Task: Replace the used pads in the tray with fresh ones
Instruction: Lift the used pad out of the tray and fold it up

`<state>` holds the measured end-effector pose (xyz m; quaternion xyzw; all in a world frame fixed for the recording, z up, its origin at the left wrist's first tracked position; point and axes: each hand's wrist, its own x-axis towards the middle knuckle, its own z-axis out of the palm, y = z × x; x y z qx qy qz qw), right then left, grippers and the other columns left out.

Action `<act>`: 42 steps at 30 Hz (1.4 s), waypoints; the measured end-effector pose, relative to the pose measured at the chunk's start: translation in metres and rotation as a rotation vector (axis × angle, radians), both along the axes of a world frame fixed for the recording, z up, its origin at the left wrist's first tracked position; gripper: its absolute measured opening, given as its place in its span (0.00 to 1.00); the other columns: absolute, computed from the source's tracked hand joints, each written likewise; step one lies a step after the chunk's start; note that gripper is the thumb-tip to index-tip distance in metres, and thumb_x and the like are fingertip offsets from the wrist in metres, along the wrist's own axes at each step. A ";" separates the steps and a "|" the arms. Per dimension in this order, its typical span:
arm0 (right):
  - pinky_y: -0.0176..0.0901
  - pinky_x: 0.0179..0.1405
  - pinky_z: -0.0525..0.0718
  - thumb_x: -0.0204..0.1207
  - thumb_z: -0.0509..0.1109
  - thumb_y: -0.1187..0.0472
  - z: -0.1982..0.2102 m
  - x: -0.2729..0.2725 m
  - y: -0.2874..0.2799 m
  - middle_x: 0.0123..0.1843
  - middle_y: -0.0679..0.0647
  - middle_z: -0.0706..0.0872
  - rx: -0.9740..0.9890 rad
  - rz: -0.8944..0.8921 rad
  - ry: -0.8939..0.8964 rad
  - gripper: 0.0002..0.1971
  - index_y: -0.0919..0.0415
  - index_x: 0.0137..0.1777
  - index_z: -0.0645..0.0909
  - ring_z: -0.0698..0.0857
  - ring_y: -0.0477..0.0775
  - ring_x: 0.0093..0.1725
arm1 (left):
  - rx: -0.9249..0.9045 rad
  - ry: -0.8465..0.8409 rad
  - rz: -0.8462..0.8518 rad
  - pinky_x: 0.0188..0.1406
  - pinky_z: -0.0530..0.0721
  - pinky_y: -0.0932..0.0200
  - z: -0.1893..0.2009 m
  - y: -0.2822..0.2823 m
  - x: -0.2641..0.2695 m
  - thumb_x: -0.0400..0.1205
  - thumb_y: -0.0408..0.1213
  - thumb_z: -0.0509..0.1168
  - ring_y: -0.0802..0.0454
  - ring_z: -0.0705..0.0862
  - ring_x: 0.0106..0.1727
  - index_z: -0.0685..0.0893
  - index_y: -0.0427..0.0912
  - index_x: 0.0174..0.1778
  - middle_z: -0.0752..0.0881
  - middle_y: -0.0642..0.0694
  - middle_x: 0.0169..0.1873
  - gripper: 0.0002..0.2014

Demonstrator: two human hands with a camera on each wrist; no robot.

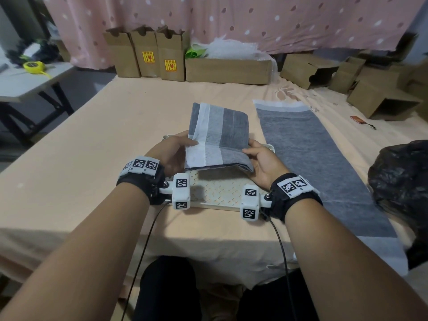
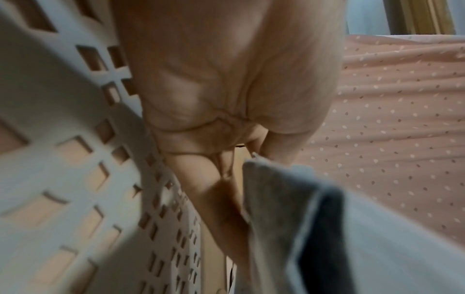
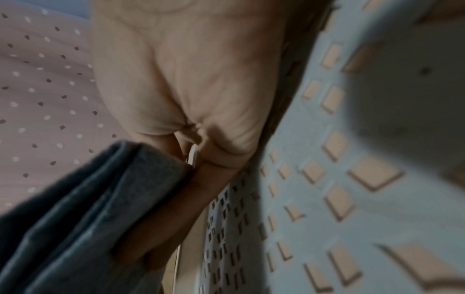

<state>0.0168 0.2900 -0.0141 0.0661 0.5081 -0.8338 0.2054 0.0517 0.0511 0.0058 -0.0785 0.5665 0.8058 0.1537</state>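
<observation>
A folded grey-and-white pad [image 1: 218, 137] is held tilted above a white perforated tray [image 1: 220, 193] at the table's middle. My left hand [image 1: 176, 147] pinches its left edge on the white band, thumb on top. My right hand [image 1: 257, 158] grips its right edge, fingers underneath. In the left wrist view the pad's [image 2: 302, 228] fold lies against my fingers [image 2: 216, 189], beside the tray's grid [image 2: 75, 159]. The right wrist view has my fingers [image 3: 171, 208] curled under the pad [image 3: 88, 218], next to the tray's grid [image 3: 339, 179]. A second pad [image 1: 310, 163] lies unfolded and flat to the tray's right.
A crumpled black plastic bag [image 1: 403, 181] sits at the right edge of the table. Cardboard boxes [image 1: 150, 56] line the far edge and back right, one holding bubble wrap [image 1: 231, 50]. A small orange tag [image 1: 359, 119] lies at the right. A side table [image 1: 27, 79] stands at the left.
</observation>
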 end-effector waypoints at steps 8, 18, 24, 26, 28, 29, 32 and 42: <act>0.68 0.72 0.77 0.80 0.53 0.79 -0.003 -0.002 0.001 0.67 0.71 0.85 -0.044 0.018 0.024 0.23 0.63 0.69 0.79 0.84 0.71 0.67 | 0.009 0.008 0.041 0.40 0.91 0.46 -0.004 -0.001 -0.004 0.84 0.26 0.60 0.39 0.91 0.52 0.84 0.46 0.69 0.89 0.38 0.60 0.20; 0.45 0.37 0.90 0.82 0.56 0.75 -0.004 -0.004 0.001 0.47 0.64 0.84 -0.052 -0.009 0.007 0.19 0.59 0.34 0.79 0.87 0.62 0.44 | 0.175 -0.010 0.122 0.47 0.89 0.41 -0.010 -0.004 -0.009 0.82 0.29 0.61 0.37 0.86 0.57 0.84 0.45 0.42 0.87 0.41 0.61 0.09; 0.47 0.33 0.90 0.80 0.53 0.79 0.001 0.000 -0.001 0.49 0.64 0.84 -0.033 -0.028 0.038 0.20 0.59 0.36 0.78 0.85 0.63 0.44 | 0.135 -0.087 0.051 0.48 0.89 0.43 -0.007 -0.004 -0.004 0.75 0.54 0.74 0.38 0.87 0.52 0.83 0.41 0.66 0.85 0.38 0.54 0.28; 0.50 0.39 0.91 0.82 0.54 0.75 -0.001 0.000 -0.001 0.49 0.64 0.84 -0.051 -0.045 0.041 0.17 0.60 0.39 0.79 0.85 0.63 0.47 | 0.067 -0.084 -0.049 0.51 0.92 0.39 -0.006 0.000 -0.002 0.78 0.49 0.73 0.34 0.89 0.58 0.81 0.37 0.71 0.88 0.33 0.60 0.29; 0.57 0.52 0.89 0.83 0.55 0.68 0.000 0.001 0.001 0.51 0.65 0.84 -0.098 -0.065 0.010 0.12 0.61 0.46 0.80 0.84 0.65 0.52 | -0.025 -0.074 -0.048 0.54 0.92 0.40 -0.007 0.004 -0.003 0.80 0.36 0.71 0.36 0.91 0.57 0.79 0.33 0.72 0.88 0.31 0.60 0.24; 0.59 0.54 0.86 0.83 0.55 0.64 0.001 0.001 0.002 0.52 0.65 0.84 -0.124 -0.078 -0.006 0.11 0.62 0.51 0.81 0.83 0.65 0.53 | -0.074 -0.062 -0.032 0.58 0.90 0.40 -0.009 0.004 -0.004 0.80 0.31 0.70 0.36 0.90 0.57 0.78 0.31 0.72 0.88 0.31 0.60 0.23; 0.61 0.60 0.80 0.82 0.64 0.58 0.005 0.002 0.001 0.56 0.63 0.82 -0.147 -0.066 -0.005 0.09 0.61 0.57 0.79 0.80 0.63 0.57 | -0.161 -0.014 0.053 0.49 0.87 0.42 -0.014 -0.001 -0.008 0.78 0.26 0.72 0.32 0.89 0.55 0.76 0.33 0.75 0.88 0.33 0.58 0.28; 0.63 0.63 0.84 0.73 0.66 0.84 0.001 0.005 -0.004 0.52 0.60 0.88 0.214 -0.042 0.301 0.18 0.67 0.58 0.81 0.87 0.60 0.54 | -0.223 0.322 0.261 0.53 0.82 0.41 -0.016 -0.004 -0.008 0.65 0.23 0.71 0.39 0.86 0.49 0.90 0.36 0.51 0.88 0.34 0.46 0.18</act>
